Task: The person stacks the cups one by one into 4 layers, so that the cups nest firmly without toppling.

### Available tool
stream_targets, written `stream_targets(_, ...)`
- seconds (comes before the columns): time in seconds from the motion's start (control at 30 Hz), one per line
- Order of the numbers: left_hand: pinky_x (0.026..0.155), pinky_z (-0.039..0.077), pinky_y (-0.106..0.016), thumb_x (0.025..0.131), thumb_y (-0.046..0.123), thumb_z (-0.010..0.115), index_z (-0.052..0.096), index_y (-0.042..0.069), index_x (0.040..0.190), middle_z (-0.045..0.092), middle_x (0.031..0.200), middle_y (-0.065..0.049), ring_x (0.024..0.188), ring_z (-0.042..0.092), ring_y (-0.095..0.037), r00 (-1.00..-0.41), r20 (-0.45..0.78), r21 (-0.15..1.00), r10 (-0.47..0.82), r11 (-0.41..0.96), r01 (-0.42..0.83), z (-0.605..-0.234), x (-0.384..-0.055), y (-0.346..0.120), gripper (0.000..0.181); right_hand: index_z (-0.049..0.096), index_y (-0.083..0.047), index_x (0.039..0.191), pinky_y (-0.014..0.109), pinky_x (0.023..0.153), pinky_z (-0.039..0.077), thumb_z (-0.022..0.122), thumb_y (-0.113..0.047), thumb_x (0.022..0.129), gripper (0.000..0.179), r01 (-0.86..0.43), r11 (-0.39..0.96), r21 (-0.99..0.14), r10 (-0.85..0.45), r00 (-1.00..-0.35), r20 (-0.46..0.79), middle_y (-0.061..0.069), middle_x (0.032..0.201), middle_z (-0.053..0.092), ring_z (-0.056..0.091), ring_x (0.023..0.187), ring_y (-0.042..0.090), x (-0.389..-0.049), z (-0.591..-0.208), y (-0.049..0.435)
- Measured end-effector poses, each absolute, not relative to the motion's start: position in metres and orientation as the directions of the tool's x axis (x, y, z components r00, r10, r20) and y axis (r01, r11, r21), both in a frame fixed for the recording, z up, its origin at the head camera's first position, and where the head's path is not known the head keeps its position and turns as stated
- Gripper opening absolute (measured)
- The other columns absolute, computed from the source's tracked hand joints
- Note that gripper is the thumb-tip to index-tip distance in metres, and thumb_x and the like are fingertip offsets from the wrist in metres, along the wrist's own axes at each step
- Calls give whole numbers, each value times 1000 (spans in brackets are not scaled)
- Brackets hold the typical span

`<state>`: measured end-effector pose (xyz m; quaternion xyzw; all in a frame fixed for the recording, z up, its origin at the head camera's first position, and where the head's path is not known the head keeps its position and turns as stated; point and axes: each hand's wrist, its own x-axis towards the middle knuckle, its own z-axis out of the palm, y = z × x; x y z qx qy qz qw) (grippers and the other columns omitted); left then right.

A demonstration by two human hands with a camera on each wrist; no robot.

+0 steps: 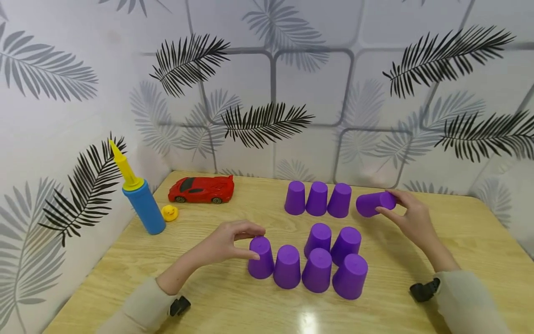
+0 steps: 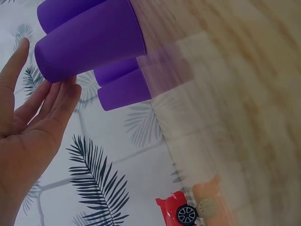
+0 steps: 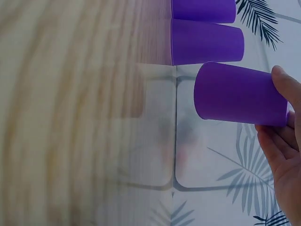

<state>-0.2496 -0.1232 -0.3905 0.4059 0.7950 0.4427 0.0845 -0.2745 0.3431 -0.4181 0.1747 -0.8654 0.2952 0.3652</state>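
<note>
Off the table at the back right, my right hand (image 1: 413, 218) grips a purple cup (image 1: 371, 204) between thumb and fingers. The cup is tilted nearly onto its side, with its closed base towards the palm; the right wrist view shows its rim apart from the table. My left hand (image 1: 231, 242) is spread around the upper part of an upside-down purple cup (image 1: 261, 264) that stands at the left end of the front row. In the left wrist view its thumb (image 2: 18, 61) looks apart from the cup, while the fingertips lie at the cup's far side.
More upside-down purple cups stand in the front row (image 1: 287, 269), a middle pair (image 1: 347, 243) and a back row of three (image 1: 317, 200). Far left are a red toy car (image 1: 202, 189), a yellow duck (image 1: 169, 213) and a blue-and-yellow pump (image 1: 144, 206). A patterned wall bounds the wooden table (image 1: 233, 301).
</note>
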Motion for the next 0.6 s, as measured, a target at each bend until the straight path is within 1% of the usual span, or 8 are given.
stream_targets(0.07, 101, 55, -33, 78, 13, 82, 62, -1, 124, 67, 123, -19, 114, 66, -28, -659, 221, 767, 719, 289, 573, -391, -250, -123, 53, 65, 8, 112, -10, 86, 33, 86, 2, 66, 51, -508, 776, -374, -99, -684, 723, 23, 99, 69, 44, 97, -24, -278, -420, 342)
stream_targets(0.2, 99, 55, -37, 78, 15, 82, 63, -1, 122, 69, 120, -15, 111, 67, -26, -673, 213, 754, 709, 319, 574, -393, -250, -123, 50, 66, 5, 114, -8, 82, 36, 85, -4, 71, 48, -479, 794, -374, -128, -734, 667, 20, 98, 71, 64, 91, 9, -284, -421, 339)
stream_targets(0.27, 99, 56, -39, 79, 16, 81, 65, 0, 121, 70, 119, -13, 110, 68, -25, -678, 212, 746, 703, 332, 577, -393, -250, -124, 48, 65, 4, 116, -7, 80, 37, 84, -8, 74, 47, -466, 799, -381, -138, -758, 637, 18, 98, 71, 66, 89, 26, -287, -421, 338)
stream_targets(0.3, 98, 56, -40, 79, 17, 81, 65, 1, 120, 70, 118, -12, 109, 68, -24, -680, 213, 743, 702, 336, 579, -394, -250, -124, 46, 65, 4, 117, -7, 80, 38, 84, -8, 75, 47, -464, 797, -386, -144, -767, 625, 18, 98, 71, 66, 89, 30, -288, -422, 338)
stream_targets(0.4, 98, 56, -40, 80, 19, 81, 67, 4, 118, 71, 116, -10, 108, 69, -22, -685, 210, 741, 698, 343, 577, -394, -251, -125, 43, 65, 4, 117, -5, 78, 41, 83, -9, 76, 47, -468, 797, -383, -160, -775, 612, 18, 98, 72, 67, 88, 33, -292, -420, 336)
stream_targets(0.47, 98, 56, -38, 80, 19, 81, 67, 5, 117, 71, 115, -9, 108, 69, -22, -686, 208, 743, 697, 344, 574, -395, -252, -125, 42, 64, 4, 120, 0, 78, 46, 82, -9, 77, 49, -473, 796, -378, -181, -781, 597, 19, 99, 72, 67, 89, 33, -294, -419, 336)
stream_targets(0.53, 97, 57, -36, 80, 20, 81, 67, 6, 116, 71, 114, -9, 107, 69, -21, -689, 204, 745, 696, 346, 570, -396, -252, -125, 41, 62, 5, 122, 12, 79, 55, 81, -10, 78, 50, -475, 795, -376, -200, -792, 577, 20, 101, 71, 67, 90, 34, -297, -417, 335)
stream_targets(0.6, 97, 57, -33, 80, 20, 81, 68, 6, 116, 71, 114, -8, 107, 69, -21, -691, 203, 742, 693, 352, 570, -396, -252, -125, 40, 61, 5, 123, 29, 81, 59, 80, -11, 81, 50, -473, 794, -381, -218, -807, 549, 21, 102, 70, 68, 92, 36, -301, -416, 335)
